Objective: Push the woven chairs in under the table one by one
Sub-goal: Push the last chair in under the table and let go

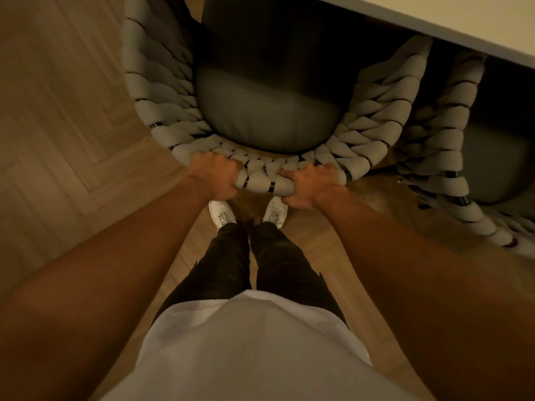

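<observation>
Under the table edge: the front of the chair (162,91) already sits below the white table (463,27), which runs across the top right corner, but the dark seat cushion (266,114) is mostly out in the open, so I'd say it's maybe halfway in.
Left hand: the left hand (215,176) grips the woven back rail, fingers curled over the top and tucked round the thick cords.
Right hand: the right hand (311,185) holds the same rail just beside it, fingers wrapped over and thumb lying along the weave.
Which way it goes: the table lies straight ahead of both hands, past the cushion. Both hands sit about equally near the middle of the back, so an even push should keep the chair square, I reckon.
Neighbour: a second chair (440,140) stands to the right of the held one, and their woven sides look nearly touching. That's the thing to watch, a crooked shove could snag them.
Floor: the wood floor (58,125) to the left of the chair, with the person's white shoes (221,214) right behind the back rail.
</observation>
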Motion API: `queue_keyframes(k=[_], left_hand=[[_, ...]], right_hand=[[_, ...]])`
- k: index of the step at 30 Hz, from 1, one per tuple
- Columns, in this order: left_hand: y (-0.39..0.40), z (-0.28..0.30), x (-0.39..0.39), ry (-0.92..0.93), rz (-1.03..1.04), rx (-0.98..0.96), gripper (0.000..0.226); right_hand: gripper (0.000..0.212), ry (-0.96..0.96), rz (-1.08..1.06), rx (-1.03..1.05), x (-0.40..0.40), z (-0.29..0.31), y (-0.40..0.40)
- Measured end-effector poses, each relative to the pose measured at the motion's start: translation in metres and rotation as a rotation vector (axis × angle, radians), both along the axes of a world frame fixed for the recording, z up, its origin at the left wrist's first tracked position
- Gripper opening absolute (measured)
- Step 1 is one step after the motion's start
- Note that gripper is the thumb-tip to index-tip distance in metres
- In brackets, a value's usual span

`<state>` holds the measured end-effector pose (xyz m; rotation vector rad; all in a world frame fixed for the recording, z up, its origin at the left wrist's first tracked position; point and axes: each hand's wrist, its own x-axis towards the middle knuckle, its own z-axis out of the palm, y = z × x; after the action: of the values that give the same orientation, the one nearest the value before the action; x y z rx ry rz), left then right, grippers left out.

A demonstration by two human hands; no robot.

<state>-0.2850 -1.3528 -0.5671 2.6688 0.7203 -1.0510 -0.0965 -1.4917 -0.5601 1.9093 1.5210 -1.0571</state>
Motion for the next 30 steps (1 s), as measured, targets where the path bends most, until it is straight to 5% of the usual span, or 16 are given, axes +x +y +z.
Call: queue_keyframes(k=[19, 30], left_hand=[[0.009, -0.002, -0.005, -0.030, -0.045, 0.033, 0.038], [0.001, 0.006, -0.002, 0.022, 0.032, 0.006, 0.063]], right_hand=[[0.072, -0.031, -0.022, 0.053, -0.009, -0.004, 0.002], [0.081, -0.017, -0.077, 0.015, -0.013, 0.004, 0.001]])
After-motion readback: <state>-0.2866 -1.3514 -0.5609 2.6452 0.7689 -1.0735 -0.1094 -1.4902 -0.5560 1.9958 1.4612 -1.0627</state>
